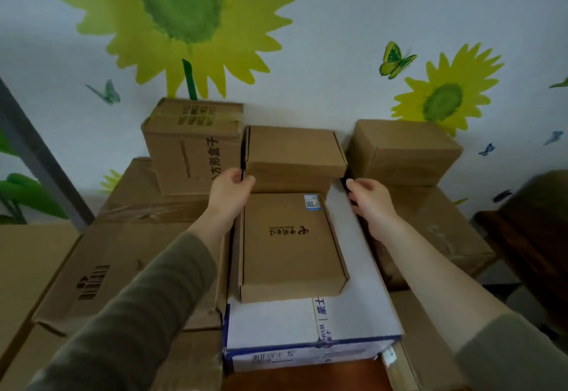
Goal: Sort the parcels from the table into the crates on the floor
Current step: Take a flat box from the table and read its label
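In the head view, a plain brown parcel (295, 150) is seen at the back of the pile, against the wall (322, 52) painted with sunflowers, between a tall printed carton (190, 150) and another brown box (402, 150). Its lower left corner is pinched by the left hand (230, 193), the fingers curled round the side edge and the thumb laid on the front face. The right hand (368, 200) is held at the lower right corner with its fingers curled into the dark gap there; whether the parcel is gripped cannot be told. Just in front, a flat parcel with a logo (289, 243) is stacked on a white box (276, 320). Large cartons (116, 261) are piled to the left.
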Demonstrator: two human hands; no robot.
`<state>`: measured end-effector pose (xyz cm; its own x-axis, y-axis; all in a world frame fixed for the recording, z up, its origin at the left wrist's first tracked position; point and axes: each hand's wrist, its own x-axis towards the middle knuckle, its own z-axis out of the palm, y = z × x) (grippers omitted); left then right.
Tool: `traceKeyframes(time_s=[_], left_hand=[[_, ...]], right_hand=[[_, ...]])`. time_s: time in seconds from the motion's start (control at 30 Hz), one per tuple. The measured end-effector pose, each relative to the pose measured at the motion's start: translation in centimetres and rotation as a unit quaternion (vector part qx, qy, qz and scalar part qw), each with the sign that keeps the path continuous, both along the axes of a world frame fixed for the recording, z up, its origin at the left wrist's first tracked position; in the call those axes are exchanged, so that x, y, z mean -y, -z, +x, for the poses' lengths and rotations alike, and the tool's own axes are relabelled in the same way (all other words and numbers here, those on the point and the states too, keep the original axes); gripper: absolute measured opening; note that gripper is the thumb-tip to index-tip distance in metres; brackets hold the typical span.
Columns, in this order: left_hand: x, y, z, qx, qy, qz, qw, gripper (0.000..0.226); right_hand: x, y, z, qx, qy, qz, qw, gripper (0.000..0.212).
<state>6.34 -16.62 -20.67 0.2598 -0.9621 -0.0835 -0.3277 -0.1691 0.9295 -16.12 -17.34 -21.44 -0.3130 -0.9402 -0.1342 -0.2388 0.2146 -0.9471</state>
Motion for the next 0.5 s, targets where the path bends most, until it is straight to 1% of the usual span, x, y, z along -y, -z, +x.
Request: traceKeyframes(time_s=[0.07,0.2,0.4,0.5], left_hand=[[1.4,0.1,-0.4,0.002,-0.004,-0.004,1.000,0.050],[3.1,0.6,-0.9,-0.019,-0.024,-0.009,0.999,0.048],[3.8,0.8,-1.3,-0.039,-0.055,-0.020,0.998,0.043],[3.8,0.6,-1.5,-0.039,-0.067,-0.032,0.996,0.041]], right_hand=[[2.1,-0.2,0.2,0.005,0.017,0.000,1.000,0.048],[5.1,-0.5,0.7,0.011,0.031,0.006,0.999,0.049],[6.7,-0.2,1.3,0.050,0.029,0.013,0.998,0.034],[6.3,-0.4,1.2,0.067,0.040,0.012,0.997,0.033]])
